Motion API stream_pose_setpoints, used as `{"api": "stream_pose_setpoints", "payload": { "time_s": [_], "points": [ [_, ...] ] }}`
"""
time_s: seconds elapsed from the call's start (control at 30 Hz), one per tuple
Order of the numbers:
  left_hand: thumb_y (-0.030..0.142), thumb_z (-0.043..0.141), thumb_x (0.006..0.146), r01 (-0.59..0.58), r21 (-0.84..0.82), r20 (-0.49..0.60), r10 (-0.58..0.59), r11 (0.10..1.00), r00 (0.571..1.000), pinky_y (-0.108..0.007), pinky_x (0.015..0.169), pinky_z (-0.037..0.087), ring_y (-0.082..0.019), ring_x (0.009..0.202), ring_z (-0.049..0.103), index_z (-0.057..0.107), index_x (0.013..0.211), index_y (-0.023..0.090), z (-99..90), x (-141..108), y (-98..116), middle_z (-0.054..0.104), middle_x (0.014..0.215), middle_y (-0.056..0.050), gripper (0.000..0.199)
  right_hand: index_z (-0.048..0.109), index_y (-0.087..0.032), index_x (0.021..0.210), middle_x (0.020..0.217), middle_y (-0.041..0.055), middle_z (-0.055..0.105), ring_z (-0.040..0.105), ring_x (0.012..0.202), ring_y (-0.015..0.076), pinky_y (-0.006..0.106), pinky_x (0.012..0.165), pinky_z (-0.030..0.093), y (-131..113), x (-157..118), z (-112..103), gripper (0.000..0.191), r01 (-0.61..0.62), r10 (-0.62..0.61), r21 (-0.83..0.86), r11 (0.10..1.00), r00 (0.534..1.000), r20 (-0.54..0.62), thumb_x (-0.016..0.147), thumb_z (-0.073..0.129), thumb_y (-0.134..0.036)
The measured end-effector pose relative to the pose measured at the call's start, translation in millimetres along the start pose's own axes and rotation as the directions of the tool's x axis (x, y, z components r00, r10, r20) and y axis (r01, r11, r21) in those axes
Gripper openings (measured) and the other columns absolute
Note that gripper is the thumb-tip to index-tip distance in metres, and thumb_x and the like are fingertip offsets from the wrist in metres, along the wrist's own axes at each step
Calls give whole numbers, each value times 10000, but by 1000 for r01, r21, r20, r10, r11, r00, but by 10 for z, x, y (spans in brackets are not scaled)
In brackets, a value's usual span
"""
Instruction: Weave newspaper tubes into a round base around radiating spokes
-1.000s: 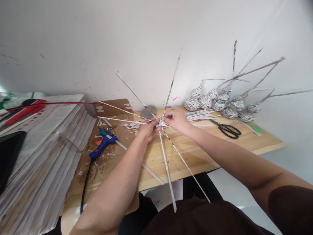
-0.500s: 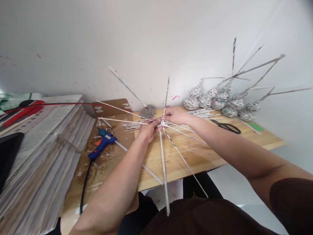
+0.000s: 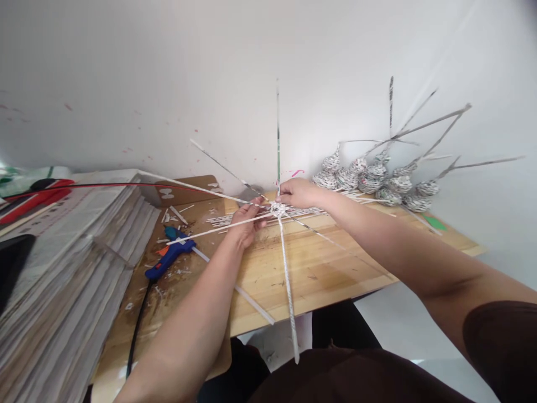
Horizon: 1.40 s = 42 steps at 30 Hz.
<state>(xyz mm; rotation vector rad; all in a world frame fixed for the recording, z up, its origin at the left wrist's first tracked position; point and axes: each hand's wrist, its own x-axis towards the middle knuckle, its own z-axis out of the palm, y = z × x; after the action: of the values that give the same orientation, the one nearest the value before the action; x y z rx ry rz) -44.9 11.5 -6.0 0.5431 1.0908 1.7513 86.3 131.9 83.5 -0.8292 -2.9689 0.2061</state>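
Between my hands is a small woven hub of rolled newspaper tubes [image 3: 277,209], with several long tubes radiating out like spokes. My left hand [image 3: 247,222] is closed at the hub's left side, its fingers pinching tubes there. My right hand [image 3: 298,193] reaches over from the right, thumb and fingers pinched on a tube at the hub's far edge. One spoke with a green stretch [image 3: 278,145] stands up against the wall, while a thick white one [image 3: 288,285] points down toward my body. Loose paper tubes [image 3: 218,220] lie on the table beneath and behind my hands.
A blue glue gun [image 3: 171,260] with a glue stick rests on a brown board [image 3: 138,313] among paper scraps. Tall stacks of newspaper [image 3: 84,280] stand at the left. Woven gourd-shaped pieces [image 3: 371,179] line the back right, some with long tubes sticking out. A green patch [image 3: 434,223] lies nearby.
The hub has turned between my hands, so its spokes point in different directions. One spoke now crosses over my left hand toward the glue gun. The camera view has shifted slightly.
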Motion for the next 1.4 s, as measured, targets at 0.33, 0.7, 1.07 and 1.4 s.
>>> {"api": "stream_pose_setpoints", "payload": {
  "time_s": [0.33, 0.7, 1.07, 1.4],
  "points": [
    [164, 850, 624, 56, 68, 17, -57, 996, 998, -125, 307, 321, -72, 462, 575, 676, 707, 94, -51, 48, -22, 676, 652, -37, 205, 726, -146, 997, 939, 101, 732, 610, 803, 184, 252, 612, 314, -183, 66, 134, 288, 178, -173, -122, 976, 984, 50, 911, 502, -304],
    [151, 899, 465, 36, 89, -59, -31, 995, 998, -156, 402, 463, -94, 493, 596, 678, 715, 104, -103, 77, -22, 696, 649, -25, 336, 716, -144, 823, 713, 15, 679, 546, 646, 124, 223, 581, 313, -211, 224, 59, 171, 239, -240, 63, 969, 971, 11, 815, 647, -300],
    [116, 880, 487, 68, 73, -79, -63, 995, 995, -170, 472, 514, -107, 551, 624, 717, 767, 93, -67, 66, -50, 711, 693, -48, 325, 697, -169, 827, 790, 8, 711, 619, 722, 130, 204, 615, 380, -25, 109, 238, 94, 187, -166, 252, 950, 981, -103, 762, 659, -226],
    [57, 842, 548, 102, 58, -105, -95, 993, 990, -157, 438, 491, -95, 530, 607, 709, 780, 80, -33, 58, -66, 705, 694, -56, 268, 706, -157, 923, 889, 54, 726, 601, 781, 156, 225, 624, 346, -136, 87, 201, 167, 108, -109, 53, 993, 994, 18, 830, 597, -243]
  ]
}}
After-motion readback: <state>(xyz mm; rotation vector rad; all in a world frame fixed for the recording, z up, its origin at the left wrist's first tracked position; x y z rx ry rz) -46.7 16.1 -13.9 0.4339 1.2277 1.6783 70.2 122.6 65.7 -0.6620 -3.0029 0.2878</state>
